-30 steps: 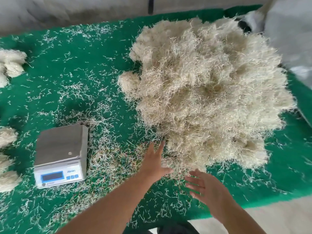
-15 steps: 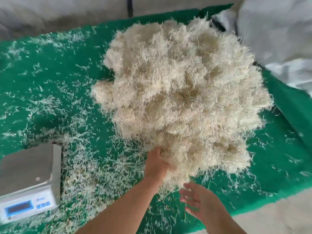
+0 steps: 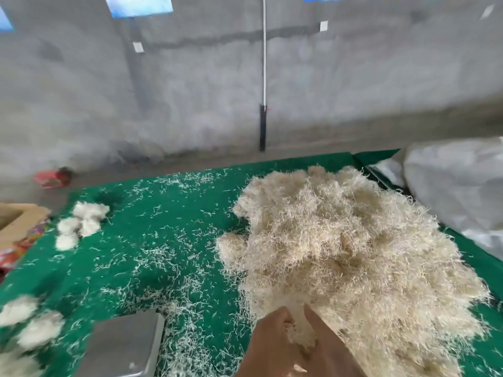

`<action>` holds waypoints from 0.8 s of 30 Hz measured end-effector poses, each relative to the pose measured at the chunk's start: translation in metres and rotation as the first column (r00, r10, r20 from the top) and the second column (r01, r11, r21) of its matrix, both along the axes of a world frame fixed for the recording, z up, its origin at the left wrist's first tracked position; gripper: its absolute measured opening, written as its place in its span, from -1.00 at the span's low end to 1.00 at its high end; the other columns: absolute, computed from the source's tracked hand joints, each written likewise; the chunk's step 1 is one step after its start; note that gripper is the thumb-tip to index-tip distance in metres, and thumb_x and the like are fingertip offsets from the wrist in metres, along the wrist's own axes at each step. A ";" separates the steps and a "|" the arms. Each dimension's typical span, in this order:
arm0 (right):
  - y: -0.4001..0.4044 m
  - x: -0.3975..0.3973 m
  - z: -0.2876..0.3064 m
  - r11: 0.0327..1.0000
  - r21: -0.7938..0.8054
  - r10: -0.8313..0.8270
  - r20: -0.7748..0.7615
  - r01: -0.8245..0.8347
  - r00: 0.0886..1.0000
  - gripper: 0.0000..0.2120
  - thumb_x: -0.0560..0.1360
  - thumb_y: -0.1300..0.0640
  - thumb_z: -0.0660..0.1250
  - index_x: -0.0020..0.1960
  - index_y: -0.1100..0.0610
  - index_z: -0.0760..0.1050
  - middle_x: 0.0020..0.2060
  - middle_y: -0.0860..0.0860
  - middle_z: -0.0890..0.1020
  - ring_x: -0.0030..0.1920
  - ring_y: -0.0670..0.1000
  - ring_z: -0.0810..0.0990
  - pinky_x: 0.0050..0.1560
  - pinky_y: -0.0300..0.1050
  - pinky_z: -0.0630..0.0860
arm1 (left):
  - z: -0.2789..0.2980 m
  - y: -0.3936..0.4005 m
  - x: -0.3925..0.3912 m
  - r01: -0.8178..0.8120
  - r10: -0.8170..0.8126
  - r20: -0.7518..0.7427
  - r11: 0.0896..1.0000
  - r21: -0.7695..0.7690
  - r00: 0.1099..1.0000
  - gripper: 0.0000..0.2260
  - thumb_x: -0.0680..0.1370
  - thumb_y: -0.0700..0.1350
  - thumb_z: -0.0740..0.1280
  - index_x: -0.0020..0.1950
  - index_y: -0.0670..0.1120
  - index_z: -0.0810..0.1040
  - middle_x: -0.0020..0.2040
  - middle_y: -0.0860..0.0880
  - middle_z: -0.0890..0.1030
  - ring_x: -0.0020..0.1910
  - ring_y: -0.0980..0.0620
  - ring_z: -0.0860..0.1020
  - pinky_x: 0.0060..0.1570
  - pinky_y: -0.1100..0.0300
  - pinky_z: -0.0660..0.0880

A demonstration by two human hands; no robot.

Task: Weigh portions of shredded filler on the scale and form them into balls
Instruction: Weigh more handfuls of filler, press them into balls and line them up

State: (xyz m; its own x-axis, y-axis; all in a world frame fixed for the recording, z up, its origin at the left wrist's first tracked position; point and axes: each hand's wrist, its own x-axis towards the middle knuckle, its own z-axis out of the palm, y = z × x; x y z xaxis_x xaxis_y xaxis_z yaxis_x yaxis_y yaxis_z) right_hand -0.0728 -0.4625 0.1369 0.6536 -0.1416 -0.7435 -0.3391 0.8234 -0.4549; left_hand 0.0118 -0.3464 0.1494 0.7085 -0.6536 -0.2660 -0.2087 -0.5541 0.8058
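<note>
A big heap of pale shredded filler (image 3: 353,257) covers the right half of the green mat (image 3: 163,240). Both my hands are at the heap's near edge, close together, with a tuft of filler (image 3: 298,329) between them. My left hand (image 3: 272,344) curls its fingers into that tuft. My right hand (image 3: 329,346) lies against the tuft's other side, its fingers buried in the heap. The scale (image 3: 122,346), with a bare steel platform, sits at the bottom left, its display out of view. Formed filler balls (image 3: 81,221) lie at the mat's left, more balls (image 3: 30,322) nearer me.
Loose filler shreds litter the mat around the scale. A cardboard box (image 3: 16,219) and colourful wrappers sit off the mat's left edge. A large white sack (image 3: 457,191) stands at the right. A grey wall (image 3: 245,91) with a thin vertical pipe rises behind.
The view has tilted up, so wall and far balls show. My right hand has come in from below the heap and now lies beside the left one, a tuft between them.
</note>
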 end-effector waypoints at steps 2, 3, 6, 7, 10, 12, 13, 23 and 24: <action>-0.004 0.017 0.016 0.985 0.158 -0.073 -0.006 0.073 0.997 -0.32 0.45 0.01 0.59 0.37 -0.43 0.32 0.36 -0.19 0.57 0.17 -0.37 0.60 0.18 -0.36 0.57 | 0.018 0.008 0.003 -0.004 0.007 0.056 0.999 -0.054 0.998 -0.56 0.46 -0.21 0.51 0.04 0.32 0.47 -0.03 0.27 0.65 -0.10 0.31 0.64 -0.10 0.31 0.63; -0.001 0.022 0.029 0.974 0.219 -0.068 0.052 0.055 0.996 -0.35 0.46 0.04 0.57 0.35 -0.46 0.36 0.33 -0.21 0.59 0.17 -0.37 0.60 0.14 -0.39 0.57 | 0.025 0.011 0.004 -0.007 0.013 0.067 0.996 -0.090 0.998 -0.52 0.48 -0.22 0.49 0.13 0.33 0.45 0.02 0.29 0.64 -0.03 0.30 0.64 -0.07 0.31 0.64; 0.011 0.031 0.060 0.998 0.012 -0.065 0.166 0.064 0.984 -0.57 0.62 -0.10 0.41 0.37 0.14 0.58 0.25 0.25 0.67 0.23 0.23 0.69 0.35 0.19 0.56 | 0.049 0.023 0.003 -0.015 0.041 0.196 0.992 -0.129 0.980 -0.48 0.54 -0.16 0.44 0.38 0.30 0.42 0.17 0.33 0.57 0.15 0.30 0.56 0.10 0.33 0.57; 0.014 0.035 0.066 0.997 -0.004 -0.072 0.177 0.074 0.981 -0.51 0.64 -0.12 0.35 0.34 0.27 0.55 0.17 0.31 0.69 0.18 0.31 0.69 0.29 0.29 0.57 | 0.056 0.028 0.004 -0.033 0.063 0.237 0.991 -0.129 0.969 -0.52 0.55 -0.15 0.42 0.38 0.26 0.46 0.15 0.32 0.54 0.11 0.31 0.55 0.07 0.33 0.57; 0.019 0.049 0.090 0.984 -0.089 -0.137 0.195 0.156 0.971 -0.63 0.66 -0.07 0.29 0.25 0.23 0.53 -0.14 0.22 0.73 -0.08 0.23 0.68 -0.11 0.19 0.65 | 0.073 0.040 0.009 -0.027 0.067 0.283 0.989 -0.145 0.957 -0.67 0.55 -0.13 0.40 0.26 0.19 0.56 0.05 0.25 0.55 -0.04 0.22 0.59 -0.09 0.27 0.64; 0.021 0.054 0.098 0.978 -0.101 -0.163 0.188 0.184 0.968 -0.66 0.74 -0.01 0.18 0.30 0.23 0.51 -0.15 0.22 0.71 -0.20 0.16 0.74 -0.33 0.04 0.68 | 0.083 0.045 0.011 -0.005 0.043 0.278 0.990 -0.138 0.960 -0.72 0.53 -0.06 0.42 0.19 0.22 0.56 0.01 0.21 0.57 -0.09 0.15 0.61 -0.16 0.21 0.65; 0.022 0.057 0.101 0.982 -0.059 -0.165 0.175 0.178 0.971 -0.59 0.76 -0.02 0.15 0.35 0.29 0.51 -0.12 0.27 0.71 -0.20 0.17 0.77 -0.38 0.00 0.67 | 0.088 0.046 0.011 0.008 0.028 0.261 0.991 -0.134 0.965 -0.71 0.50 -0.03 0.43 0.15 0.29 0.56 -0.02 0.21 0.59 -0.12 0.14 0.62 -0.18 0.19 0.66; 0.021 0.069 0.144 0.969 -0.233 0.117 0.132 -0.084 0.984 -0.73 0.56 0.32 0.45 0.22 0.27 0.49 -0.24 0.12 0.75 -0.24 0.05 0.77 -0.34 -0.15 0.65 | 0.134 0.051 0.021 -0.265 0.222 -0.183 0.928 -0.263 0.958 -0.69 0.36 -0.14 0.49 0.05 0.11 0.59 -0.15 -0.04 0.71 -0.43 0.15 0.57 -0.36 0.16 0.53; 0.021 0.072 0.149 0.988 -0.122 0.116 0.176 -0.095 0.977 -0.74 0.54 0.30 0.48 0.18 0.24 0.50 -0.32 0.06 0.74 -0.29 -0.01 0.75 -0.36 -0.19 0.64 | 0.138 0.050 0.024 -0.332 0.270 -0.237 0.902 -0.277 0.933 -0.68 0.33 -0.15 0.50 0.01 0.09 0.53 -0.14 -0.02 0.69 -0.41 0.16 0.61 -0.34 0.17 0.56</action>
